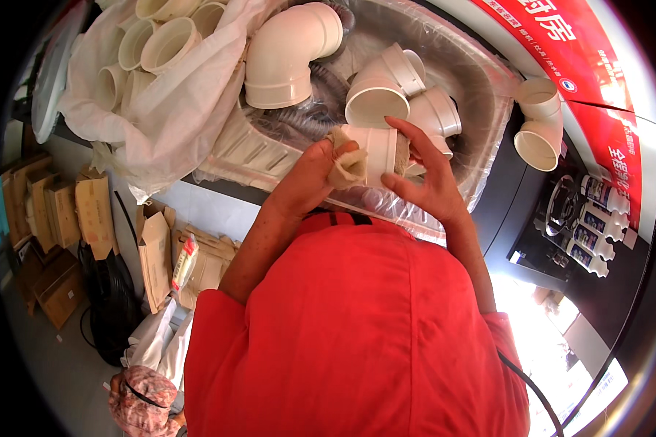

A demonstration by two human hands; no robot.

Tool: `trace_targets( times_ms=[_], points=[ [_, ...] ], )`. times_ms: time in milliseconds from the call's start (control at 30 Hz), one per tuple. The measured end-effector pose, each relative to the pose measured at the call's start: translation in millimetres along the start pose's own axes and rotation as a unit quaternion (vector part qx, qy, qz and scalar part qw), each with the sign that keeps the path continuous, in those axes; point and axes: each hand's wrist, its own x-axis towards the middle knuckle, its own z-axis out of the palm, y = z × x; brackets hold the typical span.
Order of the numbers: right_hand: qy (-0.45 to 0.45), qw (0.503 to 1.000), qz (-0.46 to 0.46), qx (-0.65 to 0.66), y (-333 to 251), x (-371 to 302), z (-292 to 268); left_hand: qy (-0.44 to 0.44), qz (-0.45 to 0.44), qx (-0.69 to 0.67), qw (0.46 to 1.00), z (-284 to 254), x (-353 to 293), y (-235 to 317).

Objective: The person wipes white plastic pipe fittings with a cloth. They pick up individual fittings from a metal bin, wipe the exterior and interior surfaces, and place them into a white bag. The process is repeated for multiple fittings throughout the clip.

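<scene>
Where I set the reference for this station, a white, tubular plastic pipe fitting (374, 149) sits between the two hands, just ahead of the red fabric shirt (342, 320) and over the near side of the sink. The left hand (306, 175) grasps a beige, crumpled cloth (348, 167) at the fitting's left end. The right hand (434, 182) grips the right end, index finger above and thumb below; I judge that this span steadies the fitting against the cloth. Beige material also shows at the right end, but I cannot tell whether it is the same cloth.

Beyond the hands, a plastic-film-covered metal sink (251, 156) holds white, curved plastic elbows (383, 87) and a grey corrugated hose (319, 102); its basin probably serves to stop loose parts rolling. To the left, a white, translucent plastic bag (153, 120) gapes around further white plastic fittings (171, 45), presumably for easy access. To the right, one white, bent plastic elbow (539, 124) lies on the dark, flat countertop (501, 189).
</scene>
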Motion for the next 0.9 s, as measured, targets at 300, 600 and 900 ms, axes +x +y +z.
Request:
trace_targets(
  times_ms=[300,600,900],
  points=[
    [-0.007,0.974,0.151,0.166,17,-6,3,-0.006,0.001,0.071,0.997,6,0,2],
    [0.093,0.972,0.005,-0.216,74,-54,0,0.086,0.264,0.584,0.763,-34,0,-19],
    [0.153,0.950,-0.022,-0.270,94,-53,10,0.098,0.270,0.677,0.678,-50,3,-51]
  ],
)
